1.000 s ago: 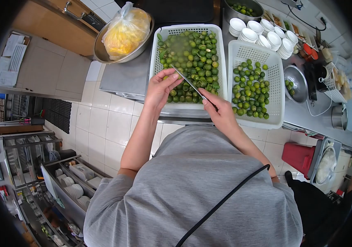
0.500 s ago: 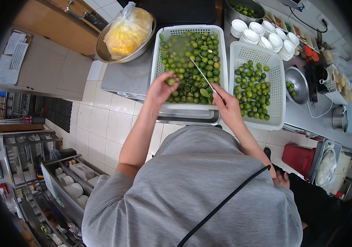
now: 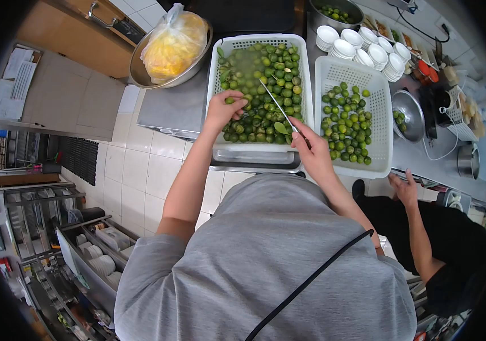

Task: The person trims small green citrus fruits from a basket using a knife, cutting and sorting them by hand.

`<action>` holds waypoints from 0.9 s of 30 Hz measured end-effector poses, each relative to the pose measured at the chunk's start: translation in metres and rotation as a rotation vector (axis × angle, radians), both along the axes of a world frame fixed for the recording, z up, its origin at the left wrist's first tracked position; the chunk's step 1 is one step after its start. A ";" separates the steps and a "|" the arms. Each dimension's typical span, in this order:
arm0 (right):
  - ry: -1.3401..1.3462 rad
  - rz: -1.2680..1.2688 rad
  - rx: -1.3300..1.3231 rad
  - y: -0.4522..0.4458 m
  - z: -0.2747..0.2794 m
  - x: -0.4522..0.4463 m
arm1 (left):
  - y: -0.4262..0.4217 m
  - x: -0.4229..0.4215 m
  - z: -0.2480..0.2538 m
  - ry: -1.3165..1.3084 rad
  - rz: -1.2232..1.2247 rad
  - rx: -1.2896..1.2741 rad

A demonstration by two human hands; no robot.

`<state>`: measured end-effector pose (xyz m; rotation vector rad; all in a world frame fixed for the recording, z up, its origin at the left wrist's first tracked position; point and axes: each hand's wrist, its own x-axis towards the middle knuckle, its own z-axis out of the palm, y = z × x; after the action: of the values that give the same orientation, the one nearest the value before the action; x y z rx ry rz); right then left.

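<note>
A white perforated basket (image 3: 212,74) full of small green limes (image 3: 266,116) stands in front of me. At its left side my left hand (image 3: 223,111) has its fingers curled around a lime (image 3: 230,100), the fingertips among the other fruit. Over the near right corner, my right hand (image 3: 314,150) grips a knife (image 3: 277,104) by its dark handle. The thin blade slants up and left above the limes. A green leaf (image 3: 280,128) lies beside the blade. To the right, a second white basket (image 3: 382,102) holds fewer limes (image 3: 345,125).
At back left, a metal bowl (image 3: 197,65) holds a bag of yellow food (image 3: 169,54). Stacked white dishes (image 3: 362,48), a pot of limes (image 3: 337,14) and a colander (image 3: 410,108) stand on the right. A person in black (image 3: 425,238) is close at my right.
My left hand has moved slightly up and farther into the limes. The knife stays in my right hand at nearly the same angle. The person in black has come further into view, one arm reaching toward the counter.
</note>
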<state>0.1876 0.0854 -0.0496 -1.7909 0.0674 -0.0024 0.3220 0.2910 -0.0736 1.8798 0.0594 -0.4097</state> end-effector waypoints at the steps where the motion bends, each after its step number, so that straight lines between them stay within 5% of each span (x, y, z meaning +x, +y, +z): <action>1: 0.002 -0.001 0.001 0.000 0.001 0.000 | 0.001 -0.008 0.012 0.002 -0.001 0.001; 3: 0.017 0.002 -0.010 0.000 0.002 0.000 | 0.002 -0.024 0.027 0.220 0.070 -0.573; 6: -0.064 0.019 0.004 0.004 -0.003 0.002 | 0.001 -0.039 0.029 0.195 0.054 -0.815; 27: -0.235 0.090 -0.093 0.016 0.007 -0.001 | -0.005 -0.049 0.027 0.037 0.126 -0.732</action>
<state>0.1865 0.1012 -0.0427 -1.8729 -0.1843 -0.1537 0.2729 0.2861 -0.0464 1.1405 0.0439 -0.3208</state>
